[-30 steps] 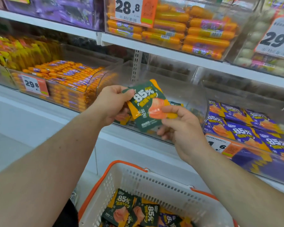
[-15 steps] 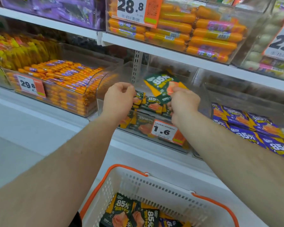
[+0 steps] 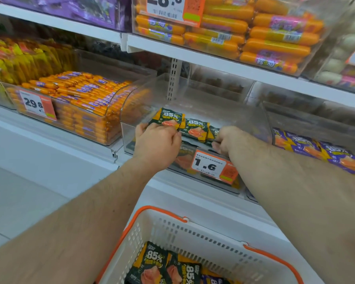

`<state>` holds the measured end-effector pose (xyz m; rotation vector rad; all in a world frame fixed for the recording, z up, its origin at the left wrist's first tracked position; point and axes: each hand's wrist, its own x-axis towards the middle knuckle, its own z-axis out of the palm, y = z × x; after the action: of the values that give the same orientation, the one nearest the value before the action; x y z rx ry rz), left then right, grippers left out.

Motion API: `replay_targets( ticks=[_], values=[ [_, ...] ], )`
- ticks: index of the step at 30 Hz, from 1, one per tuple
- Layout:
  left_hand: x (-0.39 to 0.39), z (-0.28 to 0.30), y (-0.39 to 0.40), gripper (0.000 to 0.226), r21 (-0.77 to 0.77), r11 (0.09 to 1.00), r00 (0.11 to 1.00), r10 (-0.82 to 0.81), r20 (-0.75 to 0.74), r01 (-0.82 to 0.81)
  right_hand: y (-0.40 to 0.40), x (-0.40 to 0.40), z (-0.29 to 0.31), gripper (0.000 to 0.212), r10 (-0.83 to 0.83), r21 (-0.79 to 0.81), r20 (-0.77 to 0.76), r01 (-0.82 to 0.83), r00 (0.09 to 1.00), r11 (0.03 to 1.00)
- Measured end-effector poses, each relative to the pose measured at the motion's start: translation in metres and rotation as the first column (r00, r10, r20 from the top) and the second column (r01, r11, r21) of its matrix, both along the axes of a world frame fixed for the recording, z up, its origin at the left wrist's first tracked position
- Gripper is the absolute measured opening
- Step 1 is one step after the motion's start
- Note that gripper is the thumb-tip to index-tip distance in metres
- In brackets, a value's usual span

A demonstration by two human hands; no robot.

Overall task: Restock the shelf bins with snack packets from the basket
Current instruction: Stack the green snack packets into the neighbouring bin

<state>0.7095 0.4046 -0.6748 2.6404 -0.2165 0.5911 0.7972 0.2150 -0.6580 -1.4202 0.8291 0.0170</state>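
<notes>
On the shelf (image 3: 244,70), packets (image 3: 195,128) in the middle bin (image 3: 230,117) are pinched by the left hand (image 3: 157,144) and right hand (image 3: 226,140), both curled.

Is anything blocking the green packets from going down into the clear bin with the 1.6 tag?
Nothing visible does. Both the left hand and the right hand are already past the clear bin's front wall, at the green packets standing inside it.
</notes>
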Motion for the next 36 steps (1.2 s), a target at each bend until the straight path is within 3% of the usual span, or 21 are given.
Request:
replay_targets(
  ticks=[6,9,13,17,19,21,23,26,27,29,31,33,36],
  values=[
    [0.000,-0.001,0.001,0.038,0.009,1.000,1.000,-0.015,-0.002,0.015,-0.002,-0.003,-0.003,0.016,0.158,-0.236,-0.190,-0.202,0.969,0.951],
    [0.000,0.000,0.001,0.039,0.010,1.000,1.000,-0.026,-0.010,0.026,0.000,-0.009,0.002,0.004,0.158,-0.125,-0.168,-0.180,0.973,0.976],
    [0.000,-0.001,0.001,0.038,0.011,0.999,0.999,-0.032,0.017,0.032,-0.001,-0.007,0.000,0.009,0.134,-0.024,-0.141,-0.139,0.981,0.990],
    [-0.002,0.006,-0.001,0.037,-0.126,0.985,0.991,-0.110,0.075,0.119,0.004,-0.016,0.013,0.006,0.094,0.088,-0.112,-0.085,0.989,0.992],
    [-0.007,0.017,-0.001,0.038,-0.240,0.947,0.973,-0.185,0.134,0.214,0.010,-0.024,0.026,0.014,0.124,0.082,-0.076,-0.117,0.989,0.990],
    [-0.014,0.027,0.001,0.042,-0.315,0.906,0.958,-0.253,0.135,0.283,0.020,-0.031,0.034,0.016,0.189,-0.047,-0.010,-0.189,0.982,0.981],
    [-0.022,0.034,-0.001,0.040,-0.348,0.867,0.932,-0.356,0.065,0.356,0.034,-0.042,0.039,0.017,0.251,-0.297,0.087,-0.215,0.964,0.930],
    [-0.035,0.031,-0.009,0.043,-0.224,0.894,0.871,-0.435,-0.229,0.388,0.046,-0.067,0.032,0.019,0.381,-0.765,0.257,-0.054,0.888,0.642],
    [-0.038,0.027,-0.010,0.040,-0.142,0.903,0.833,-0.429,-0.349,0.406,0.049,-0.080,0.027,0.019,0.461,-0.831,0.374,0.071,0.805,0.552],
    [-0.043,0.011,-0.008,0.032,-0.020,0.881,0.720,-0.400,-0.568,0.473,0.057,-0.108,0.013,0.016,0.647,-0.816,0.577,0.331,0.498,0.473],
    [-0.050,-0.010,-0.009,0.029,0.018,0.848,0.602,-0.361,-0.712,0.530,0.062,-0.132,-0.015,0.012,0.760,-0.786,0.589,0.411,0.273,0.462],
    [-0.059,-0.031,-0.012,0.035,0.047,0.824,0.515,-0.307,-0.801,0.564,0.063,-0.153,-0.056,0.014,0.796,-0.820,0.552,0.333,0.249,0.465],
    [-0.065,-0.059,-0.018,0.024,0.142,0.777,0.424,-0.171,-0.889,0.613,0.051,-0.179,-0.133,0.017,0.783,-0.892,0.438,0.106,0.443,0.439]
  ],
)
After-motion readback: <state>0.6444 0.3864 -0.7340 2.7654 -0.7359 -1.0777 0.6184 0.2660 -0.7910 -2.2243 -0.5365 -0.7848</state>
